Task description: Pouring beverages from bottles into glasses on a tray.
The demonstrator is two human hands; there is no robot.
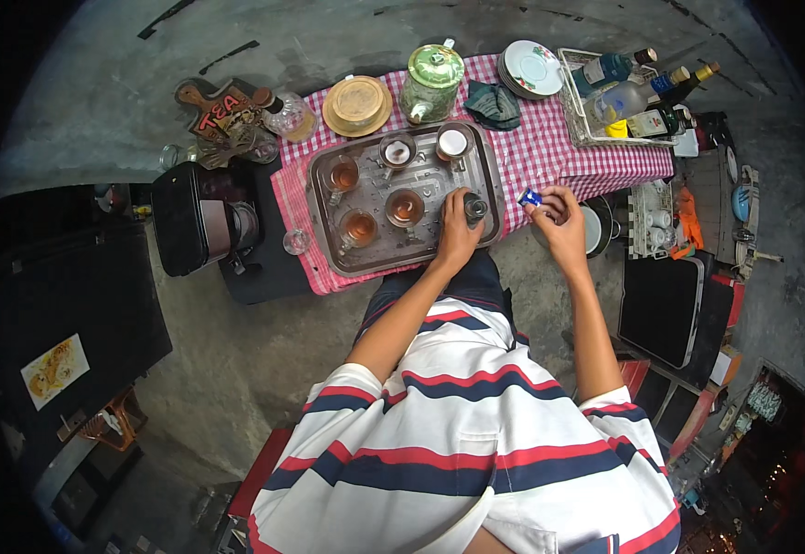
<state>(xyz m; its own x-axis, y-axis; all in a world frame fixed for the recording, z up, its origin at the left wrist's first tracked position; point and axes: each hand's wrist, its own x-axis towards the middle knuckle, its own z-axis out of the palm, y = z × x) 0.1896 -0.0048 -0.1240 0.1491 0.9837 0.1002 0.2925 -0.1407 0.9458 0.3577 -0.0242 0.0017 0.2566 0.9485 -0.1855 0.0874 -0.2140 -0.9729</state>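
My left hand (456,232) grips a small dark bottle (474,206), seen from above over the right side of a brown metal tray (430,251). Pinched in the fingers of my right hand (560,218) is a small blue-and-silver piece (530,197), perhaps a cap; it is held off the tray's right edge. Three glass cups on the tray hold amber liquid, one of them a cup (404,208) close to my left hand. Two more, a left cup (397,151) and a right cup (452,143), show white at the top.
Behind the tray stand a green enamel pot (434,76), a lidded wooden container (357,102), a dark cloth (492,106) and stacked plates (533,68). A basket (575,114) of bottles sits at right. To the left are a small glass (296,241) and a black appliance (188,221).
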